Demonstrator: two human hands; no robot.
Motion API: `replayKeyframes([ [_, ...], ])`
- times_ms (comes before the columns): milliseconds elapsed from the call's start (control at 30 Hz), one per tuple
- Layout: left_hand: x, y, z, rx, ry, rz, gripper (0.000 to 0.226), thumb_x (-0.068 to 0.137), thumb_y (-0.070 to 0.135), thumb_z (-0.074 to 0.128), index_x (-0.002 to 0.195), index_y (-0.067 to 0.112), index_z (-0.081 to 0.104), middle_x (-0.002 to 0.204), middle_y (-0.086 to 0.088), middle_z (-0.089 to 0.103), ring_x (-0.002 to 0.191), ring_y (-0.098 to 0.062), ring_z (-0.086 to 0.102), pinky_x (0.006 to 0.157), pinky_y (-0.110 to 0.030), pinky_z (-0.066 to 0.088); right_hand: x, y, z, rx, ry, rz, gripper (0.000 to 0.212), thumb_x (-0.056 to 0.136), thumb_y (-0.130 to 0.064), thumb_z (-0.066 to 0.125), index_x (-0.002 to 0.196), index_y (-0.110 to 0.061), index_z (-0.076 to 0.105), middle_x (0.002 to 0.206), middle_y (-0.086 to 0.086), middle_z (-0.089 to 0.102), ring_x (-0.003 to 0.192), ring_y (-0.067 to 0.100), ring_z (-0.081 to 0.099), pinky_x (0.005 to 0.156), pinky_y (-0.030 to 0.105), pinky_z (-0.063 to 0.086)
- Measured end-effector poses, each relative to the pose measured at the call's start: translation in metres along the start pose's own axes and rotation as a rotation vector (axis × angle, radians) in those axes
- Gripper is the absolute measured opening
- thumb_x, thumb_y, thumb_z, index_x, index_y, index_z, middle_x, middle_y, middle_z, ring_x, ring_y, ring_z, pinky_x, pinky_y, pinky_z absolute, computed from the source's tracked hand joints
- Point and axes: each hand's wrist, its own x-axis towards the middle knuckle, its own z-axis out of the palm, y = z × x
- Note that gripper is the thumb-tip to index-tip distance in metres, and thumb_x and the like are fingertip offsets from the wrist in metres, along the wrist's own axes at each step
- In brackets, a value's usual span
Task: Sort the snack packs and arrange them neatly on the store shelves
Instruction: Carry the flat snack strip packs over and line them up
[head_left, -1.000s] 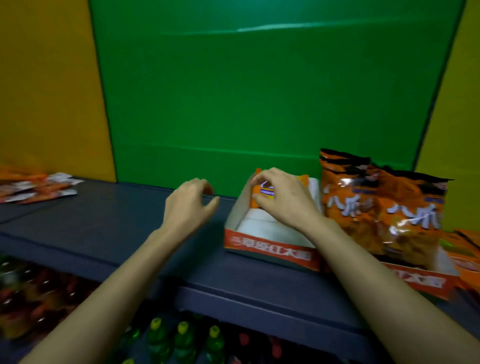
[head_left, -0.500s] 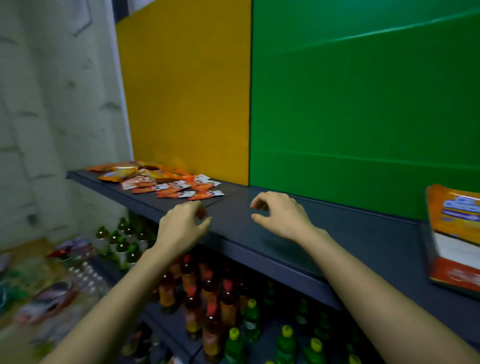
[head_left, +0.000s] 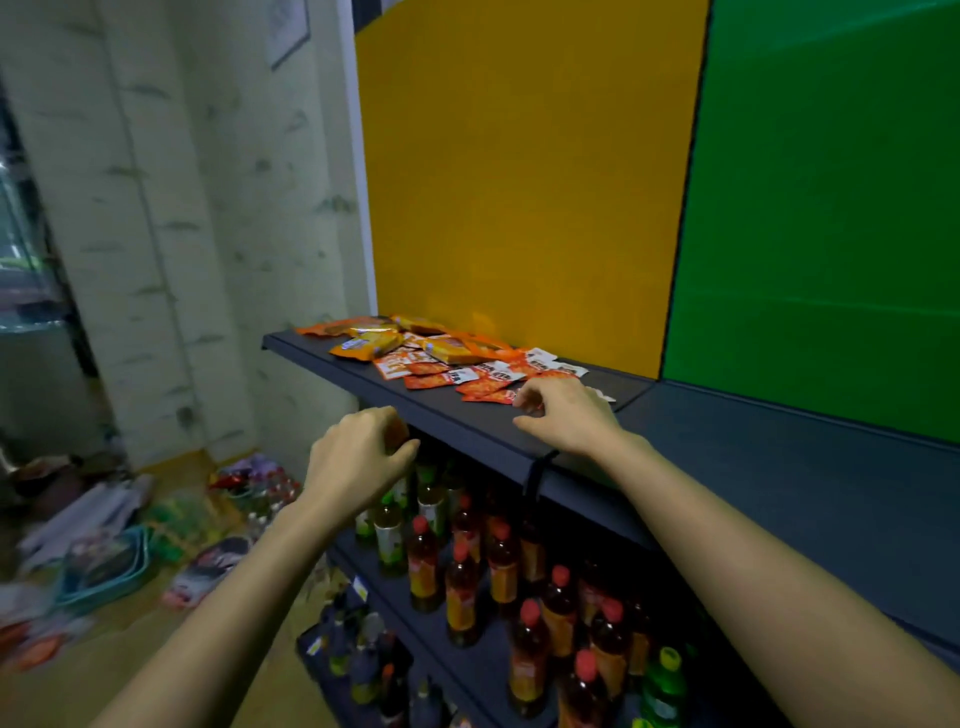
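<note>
1. Left hand (head_left: 358, 457): bare, seen from the back, with the knuckle line and thumb distinguishable. Edges are slightly blurred.
2. Right hand (head_left: 566, 415): bare, seen from the back, with the fingers separately distinguishable.
3. Left forearm (head_left: 249, 587): bare along its full visible length, from the wrist to the lower frame edge.
4. Right forearm (head_left: 753, 551): bare along its full visible length, from the wrist to the lower right frame corner.

The snack packs (head_left: 447, 358) lie heaped at the left end of the upper shelf (head_left: 467, 422), back against the panel (head_left: 519, 182). My right grip (head_left: 566, 415) hangs over the shelf's front, just beside the nearest packs. My left grip (head_left: 358, 457) is left of it, before the edge. Bottles (head_left: 462, 571) stand on the lower shelf (head_left: 483, 670) beneath, and a basket (head_left: 111, 582) lies on the floor (head_left: 130, 670) to the left.
</note>
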Motion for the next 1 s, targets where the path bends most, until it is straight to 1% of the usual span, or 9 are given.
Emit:
replayKeyframes([
  [200,0.048,-0.056,0.023,0.000,-0.014,-0.053,0.023,0.083,0.043,0.058,0.091,0.022,0.062,0.097,0.001,0.069,0.089,-0.023,0.064,0.073,-0.036,0.052,0.078,-0.019,0.028,-0.014,-0.007,-0.037,0.024,0.086,-0.032,0.061,0.107,-0.022,0.064,0.113,0.001,0.066,0.108,0.021,0.059,0.089,0.038,0.050],
  [367,0.111,-0.096,0.043,-0.015,-0.021,-0.063,0.024,0.083,0.045,0.057,0.089,0.022,0.062,0.097,0.003,0.068,0.088,-0.022,0.063,0.075,-0.039,0.054,0.150,-0.023,0.047,-0.120,-0.006,-0.021,0.027,0.087,-0.040,0.057,0.107,-0.024,0.065,0.117,0.004,0.065,0.109,0.026,0.059,0.087,0.038,0.050],
  [500,0.169,-0.123,0.059,0.009,-0.017,-0.049,0.022,0.084,0.043,0.058,0.092,0.023,0.064,0.100,0.002,0.067,0.093,-0.022,0.062,0.075,-0.036,0.051,0.210,-0.017,0.052,-0.212,-0.017,0.044,0.031,0.088,-0.044,0.055,0.109,-0.024,0.063,0.120,0.004,0.062,0.111,0.027,0.057,0.082,0.036,0.046],
  [633,0.215,-0.146,0.075,0.010,-0.003,-0.025,0.023,0.086,0.039,0.058,0.095,0.020,0.065,0.099,0.000,0.067,0.093,-0.022,0.061,0.072,-0.033,0.047,0.259,-0.002,0.057,-0.236,0.014,0.117,0.031,0.087,-0.043,0.056,0.110,-0.024,0.064,0.123,0.006,0.062,0.113,0.029,0.057,0.086,0.037,0.047],
  [700,0.235,-0.157,0.087,-0.050,-0.001,-0.026,0.022,0.086,0.040,0.058,0.095,0.021,0.065,0.100,0.000,0.068,0.093,-0.021,0.062,0.075,-0.036,0.050,0.276,0.005,0.062,-0.248,0.018,0.170,0.032,0.087,-0.044,0.056,0.110,-0.023,0.064,0.123,0.007,0.061,0.113,0.029,0.056,0.086,0.037,0.046],
  [767,0.252,-0.169,0.098,-0.085,-0.023,-0.042,0.023,0.085,0.043,0.058,0.094,0.023,0.065,0.102,0.000,0.068,0.095,-0.022,0.062,0.077,-0.038,0.050,0.289,0.011,0.066,-0.257,-0.002,0.233,0.034,0.088,-0.045,0.055,0.108,-0.019,0.064,0.119,0.009,0.063,0.110,0.029,0.057,0.082,0.036,0.046],
  [867,0.278,-0.187,0.113,-0.112,-0.039,-0.057,0.025,0.084,0.047,0.058,0.093,0.025,0.064,0.100,0.001,0.066,0.094,-0.023,0.062,0.071,-0.034,0.046,0.309,0.021,0.074,-0.260,-0.049,0.313,0.036,0.089,-0.049,0.053,0.097,-0.016,0.065,0.112,0.012,0.064,0.097,0.028,0.057,0.072,0.031,0.041],
  [933,0.294,-0.197,0.120,-0.142,-0.053,-0.061,0.026,0.084,0.047,0.059,0.094,0.023,0.064,0.095,0.004,0.062,0.095,-0.022,0.061,0.069,-0.032,0.042,0.323,0.028,0.079,-0.238,-0.057,0.361,0.043,0.088,-0.054,0.051,0.096,-0.013,0.065,0.112,0.013,0.064,0.098,0.029,0.058,0.071,0.031,0.041],
  [1000,0.312,-0.211,0.128,-0.183,-0.069,-0.058,0.025,0.084,0.045,0.060,0.094,0.023,0.065,0.098,0.003,0.063,0.096,-0.022,0.060,0.069,-0.031,0.041,0.335,0.033,0.086,-0.223,-0.073,0.402,0.058,0.086,-0.061,0.049,0.106,-0.009,0.064,0.118,0.016,0.063,0.105,0.031,0.058,0.078,0.033,0.046],
])
